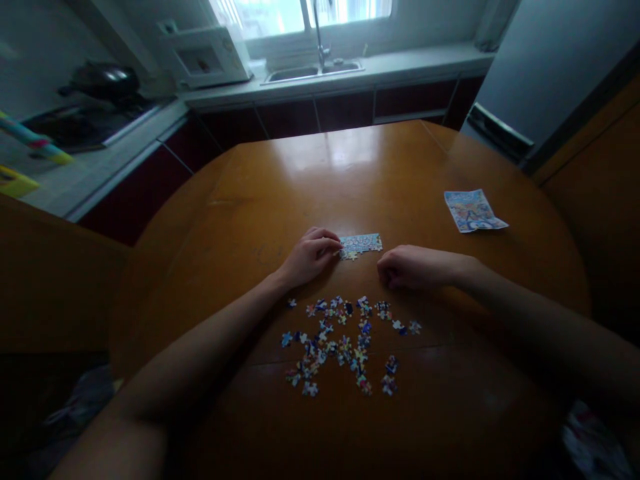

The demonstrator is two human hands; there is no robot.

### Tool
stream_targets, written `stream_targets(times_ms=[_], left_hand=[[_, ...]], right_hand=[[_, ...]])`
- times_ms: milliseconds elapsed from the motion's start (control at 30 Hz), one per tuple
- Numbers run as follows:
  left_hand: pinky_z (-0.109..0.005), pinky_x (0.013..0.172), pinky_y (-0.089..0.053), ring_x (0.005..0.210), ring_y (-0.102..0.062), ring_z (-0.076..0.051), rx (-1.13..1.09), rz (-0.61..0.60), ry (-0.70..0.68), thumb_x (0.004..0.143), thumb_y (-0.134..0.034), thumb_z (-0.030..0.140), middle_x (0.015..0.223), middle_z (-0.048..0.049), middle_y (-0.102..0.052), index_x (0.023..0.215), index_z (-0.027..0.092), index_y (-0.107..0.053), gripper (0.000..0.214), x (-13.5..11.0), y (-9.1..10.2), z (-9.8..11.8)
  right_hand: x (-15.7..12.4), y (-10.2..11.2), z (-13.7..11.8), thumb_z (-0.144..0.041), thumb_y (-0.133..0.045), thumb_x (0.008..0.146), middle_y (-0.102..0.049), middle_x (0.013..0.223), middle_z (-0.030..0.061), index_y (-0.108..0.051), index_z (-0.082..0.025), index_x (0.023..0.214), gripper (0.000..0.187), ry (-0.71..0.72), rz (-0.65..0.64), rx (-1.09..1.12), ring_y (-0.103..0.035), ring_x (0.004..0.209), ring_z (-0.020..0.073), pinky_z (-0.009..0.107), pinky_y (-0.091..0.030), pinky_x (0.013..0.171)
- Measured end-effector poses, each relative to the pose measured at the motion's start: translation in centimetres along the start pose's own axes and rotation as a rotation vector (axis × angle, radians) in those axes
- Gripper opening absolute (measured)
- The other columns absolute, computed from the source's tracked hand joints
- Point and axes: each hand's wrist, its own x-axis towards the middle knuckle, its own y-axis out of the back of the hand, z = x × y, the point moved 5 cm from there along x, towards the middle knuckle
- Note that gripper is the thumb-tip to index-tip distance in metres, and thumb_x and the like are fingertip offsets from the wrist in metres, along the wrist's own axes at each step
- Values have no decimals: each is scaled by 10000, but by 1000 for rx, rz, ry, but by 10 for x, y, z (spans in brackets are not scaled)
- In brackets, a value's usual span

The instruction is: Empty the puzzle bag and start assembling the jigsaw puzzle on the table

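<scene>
A partly joined strip of jigsaw puzzle [361, 243], pale blue and white with an uneven lower edge, lies flat on the wooden table. My left hand [311, 257] is at its left end, with thumb and fingertips closed on that edge. Just right of the strip, my right hand [407, 267] rests on the tabletop with the fingers curled in; whatever may be inside them is hidden. Nearer to me, many loose jigsaw pieces [327, 347] are scattered in blue, white, yellow and other colours.
A creased picture sheet [473, 212] lies at the right on the round table [280, 187]. Beyond the table, a counter carries a sink [315, 72] and a white microwave [207, 57]. A dark pan [107, 80] stands on the stove at left.
</scene>
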Motion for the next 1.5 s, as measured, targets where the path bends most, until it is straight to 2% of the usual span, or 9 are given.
stream_targets(times_ms=[367, 767, 1067, 1500], left_hand=[[-395, 918, -497, 1001, -610, -203, 1, -7, 9, 939, -573, 165, 1036, -61, -706, 979, 220, -748, 188, 0, 0, 0], [-407, 930, -506, 1008, -615, -202, 8, -5, -4, 935, -590, 171, 1033, -61, -712, 957, 218, -744, 162, -1, -1, 2], [-401, 924, -502, 1008, -605, -201, -4, -5, -9, 944, -610, 190, 1031, -59, -703, 963, 218, -743, 137, -1, -2, 1], [-416, 950, -507, 1025, -603, -203, -11, -15, 15, 944, -606, 189, 1042, -60, -701, 961, 225, -743, 143, -1, -3, 2]], right_hand=[[1, 0, 3, -118, -666, 780, -697, 811, 9, -710, -193, 864, 121, 8, -20, 80, -588, 703, 145, 268, -392, 632], [1, -4, 12, -167, -682, 791, -689, 810, 6, -700, -190, 864, 78, 11, -26, 134, -596, 710, 146, 274, -415, 638], [-1, -1, 6, -172, -659, 804, -700, 819, 17, -698, -180, 848, 59, 5, -33, 144, -610, 722, 154, 282, -439, 648], [1, -5, 11, -211, -663, 803, -686, 792, 16, -688, -181, 837, 51, -1, -53, 207, -601, 709, 163, 291, -452, 642]])
